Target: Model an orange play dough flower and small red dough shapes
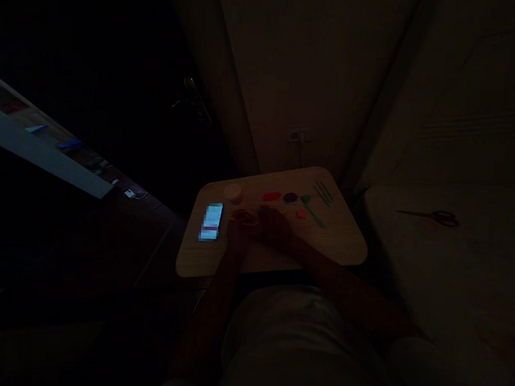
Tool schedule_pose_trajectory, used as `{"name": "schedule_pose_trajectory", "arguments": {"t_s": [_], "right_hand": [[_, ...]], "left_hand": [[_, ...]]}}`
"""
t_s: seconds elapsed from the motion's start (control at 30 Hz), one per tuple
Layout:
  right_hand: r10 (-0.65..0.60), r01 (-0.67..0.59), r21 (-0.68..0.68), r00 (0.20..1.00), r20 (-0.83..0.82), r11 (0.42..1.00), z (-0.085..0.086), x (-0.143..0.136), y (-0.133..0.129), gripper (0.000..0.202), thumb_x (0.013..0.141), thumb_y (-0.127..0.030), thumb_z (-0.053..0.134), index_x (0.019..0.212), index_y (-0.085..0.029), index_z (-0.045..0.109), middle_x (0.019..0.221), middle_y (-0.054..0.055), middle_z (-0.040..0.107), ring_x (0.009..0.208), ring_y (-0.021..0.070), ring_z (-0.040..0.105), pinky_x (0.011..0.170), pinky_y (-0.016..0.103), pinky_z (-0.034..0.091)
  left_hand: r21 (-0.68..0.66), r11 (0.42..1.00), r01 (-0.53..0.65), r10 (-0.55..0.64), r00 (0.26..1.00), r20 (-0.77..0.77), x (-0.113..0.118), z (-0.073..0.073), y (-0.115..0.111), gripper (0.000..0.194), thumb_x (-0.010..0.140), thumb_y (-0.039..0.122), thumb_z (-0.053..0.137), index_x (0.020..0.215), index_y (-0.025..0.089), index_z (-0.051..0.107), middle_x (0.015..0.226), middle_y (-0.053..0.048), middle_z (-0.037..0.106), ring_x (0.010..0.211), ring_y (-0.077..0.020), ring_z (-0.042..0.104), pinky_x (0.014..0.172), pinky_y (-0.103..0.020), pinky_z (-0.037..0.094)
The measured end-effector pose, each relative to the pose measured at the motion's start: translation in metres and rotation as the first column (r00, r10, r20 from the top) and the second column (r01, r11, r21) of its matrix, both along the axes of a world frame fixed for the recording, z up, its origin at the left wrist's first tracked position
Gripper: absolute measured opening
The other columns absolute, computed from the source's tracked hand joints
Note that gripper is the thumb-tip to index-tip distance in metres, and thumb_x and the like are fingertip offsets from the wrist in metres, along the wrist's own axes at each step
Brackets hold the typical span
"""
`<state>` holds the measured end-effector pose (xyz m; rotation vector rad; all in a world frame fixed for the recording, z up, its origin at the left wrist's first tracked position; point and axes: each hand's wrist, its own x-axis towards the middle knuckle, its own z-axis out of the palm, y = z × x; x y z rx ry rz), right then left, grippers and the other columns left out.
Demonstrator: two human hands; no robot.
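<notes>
In the dim head view, my left hand (pixel 239 229) is over the small wooden table, its fingers curled around something thin and orange (pixel 251 222) that I cannot make out well. My right hand (pixel 275 225) meets it from the right, fingers bent inward and mostly in shadow. Just beyond the hands lie a red lump (pixel 271 197), a purple lump (pixel 290 197) and a green piece (pixel 305 199). A pink block (pixel 301 214) sits right of my right hand, beside a teal stick-like tool (pixel 317 217). Left of my left hand lies a lit phone (pixel 211 222).
A pale round tub (pixel 232 192) stands at the back left of the tabletop (pixel 254 265). Several thin sticks (pixel 323 193) lie at its back right. Scissors (pixel 439 217) rest on a pale surface to the right. A wall socket (pixel 298 135) with a plug is behind.
</notes>
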<state>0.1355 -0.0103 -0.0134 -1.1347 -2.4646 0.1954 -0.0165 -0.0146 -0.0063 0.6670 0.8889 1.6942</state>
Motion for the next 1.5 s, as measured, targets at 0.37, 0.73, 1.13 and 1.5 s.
{"name": "schedule_pose_trajectory", "arguments": {"t_s": [0.37, 0.73, 1.13, 1.5], "right_hand": [[0.072, -0.072, 0.008, 0.997, 0.012, 0.997, -0.007, 0.024, -0.025, 0.093, 0.092, -0.060, 0.062, 0.154, 0.004, 0.037, 0.160, 0.031, 0.034, 0.151, 0.0398, 0.033, 0.124, 0.055, 0.027], [0.039, -0.042, 0.028, 0.996, 0.083, 0.999, 0.004, 0.031, -0.005, 0.089, 0.093, -0.061, 0.060, 0.153, 0.001, 0.040, 0.160, 0.030, 0.036, 0.152, 0.0401, 0.030, 0.124, 0.056, 0.023], [-0.026, 0.017, 0.053, 0.986, 0.167, 0.998, 0.000, 0.033, -0.025, 0.090, 0.094, -0.064, 0.057, 0.156, -0.002, 0.036, 0.163, 0.028, 0.031, 0.151, 0.0430, 0.030, 0.124, 0.056, 0.021], [-0.075, 0.067, 0.059, 0.987, 0.143, 0.996, 0.003, 0.025, -0.023, 0.080, 0.096, -0.054, 0.058, 0.154, -0.002, 0.039, 0.160, 0.031, 0.035, 0.147, 0.0441, 0.034, 0.118, 0.058, 0.025]], "left_hand": [[-0.030, 0.999, 0.009, -0.008, 1.000, 0.029, 0.004, 0.004, -0.002, 0.014, 0.072, 0.010, 0.067, 0.078, 0.018, 0.058, 0.057, 0.008, 0.042, 0.049, -0.0052, 0.039, 0.059, -0.020, 0.042], [-0.034, 0.999, 0.003, -0.002, 0.999, 0.039, 0.008, 0.007, -0.003, 0.011, 0.070, 0.010, 0.064, 0.076, 0.018, 0.059, 0.053, 0.009, 0.043, 0.046, -0.0052, 0.039, 0.057, -0.020, 0.042], [-0.057, 0.998, -0.006, 0.009, 0.999, 0.047, 0.008, 0.008, -0.003, 0.014, 0.071, 0.007, 0.065, 0.078, 0.017, 0.059, 0.060, 0.007, 0.048, 0.051, -0.0055, 0.044, 0.057, -0.021, 0.040], [-0.010, 1.000, -0.014, 0.014, 0.998, 0.057, 0.007, 0.011, -0.007, 0.016, 0.073, 0.014, 0.070, 0.085, 0.019, 0.060, 0.062, 0.007, 0.049, 0.054, -0.0072, 0.046, 0.062, -0.023, 0.045]]}}
